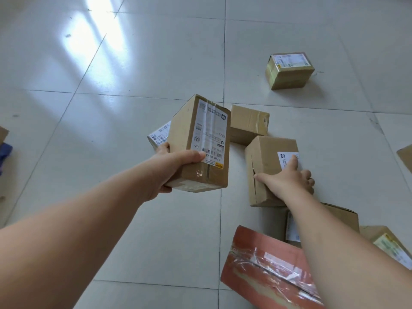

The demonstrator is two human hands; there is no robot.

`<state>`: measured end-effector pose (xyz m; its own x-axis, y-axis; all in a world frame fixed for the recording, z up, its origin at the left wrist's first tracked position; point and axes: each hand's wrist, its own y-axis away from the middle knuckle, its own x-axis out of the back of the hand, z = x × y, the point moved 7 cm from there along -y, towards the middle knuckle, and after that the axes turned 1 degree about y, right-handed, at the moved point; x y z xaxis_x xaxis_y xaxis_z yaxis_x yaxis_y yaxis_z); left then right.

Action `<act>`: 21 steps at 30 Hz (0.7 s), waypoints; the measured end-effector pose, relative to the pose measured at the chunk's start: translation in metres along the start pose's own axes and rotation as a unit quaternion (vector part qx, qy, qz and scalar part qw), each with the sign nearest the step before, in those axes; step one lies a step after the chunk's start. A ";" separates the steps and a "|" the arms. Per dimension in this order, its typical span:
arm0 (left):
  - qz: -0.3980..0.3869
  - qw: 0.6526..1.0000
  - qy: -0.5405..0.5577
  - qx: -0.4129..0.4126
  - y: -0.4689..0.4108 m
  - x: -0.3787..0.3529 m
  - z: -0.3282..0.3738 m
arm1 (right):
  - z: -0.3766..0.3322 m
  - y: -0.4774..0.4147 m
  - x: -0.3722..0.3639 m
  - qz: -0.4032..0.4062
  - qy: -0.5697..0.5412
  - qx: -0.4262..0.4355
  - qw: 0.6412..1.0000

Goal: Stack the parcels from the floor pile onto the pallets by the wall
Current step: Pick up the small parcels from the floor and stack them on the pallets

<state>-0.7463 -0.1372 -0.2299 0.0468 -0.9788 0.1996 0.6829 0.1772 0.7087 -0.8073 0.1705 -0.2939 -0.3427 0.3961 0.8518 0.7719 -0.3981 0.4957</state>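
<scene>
The left hand grips a labelled parcel aloft by its lower end, while the right hand, nearer the pile, lies spread on the next parcel, its long axis running away past the fingertips.

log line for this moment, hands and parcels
left hand grips labelled parcel, held off floor | right hand on floor parcel, grip unclear | pallets not in view
</scene>
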 end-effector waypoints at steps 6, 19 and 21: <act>0.041 0.999 0.019 -0.010 0.029 0.050 -0.006 | -0.037 0.055 -0.002 -0.038 -0.059 0.025 0.997; 0.170 0.980 0.100 -0.025 0.148 0.261 -0.079 | -0.237 0.260 -0.027 -0.049 -0.066 0.250 0.965; 0.197 0.972 0.128 -0.031 0.167 0.305 -0.094 | -0.276 0.302 -0.036 -0.047 -0.048 0.288 0.955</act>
<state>-0.5493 -0.4159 -0.1138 0.4869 -0.8317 0.2669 0.6177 0.5439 0.5681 -0.7098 -0.1920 -0.1280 -0.3958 0.4935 0.7745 0.9161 0.1525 0.3709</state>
